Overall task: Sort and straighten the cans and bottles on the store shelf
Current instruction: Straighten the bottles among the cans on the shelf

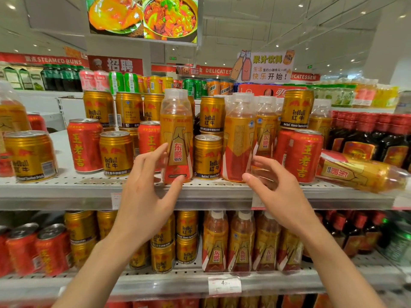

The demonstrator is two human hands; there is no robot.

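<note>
I take the perforated white metal shelf [89, 185] as my reference. At its front edge stands a clear plastic bottle [176, 138] of amber drink, white-capped, its label reading 东鹏特饮. My left hand [144, 192] cups its lower left side, thumb tip at the base and fingertips alongside; whether they press the plastic I cannot confirm. My right hand [273, 185] curls its fingers around the base of a second, matching bottle [239, 147] further right on the shelf. Between the two bottles sits a ribbed gold Red Bull can [208, 157], marked 红牛. A glossy red can [303, 156] reads 王老吉. At the shelf's right end a fallen bottle [364, 172] lies on its side.
</note>
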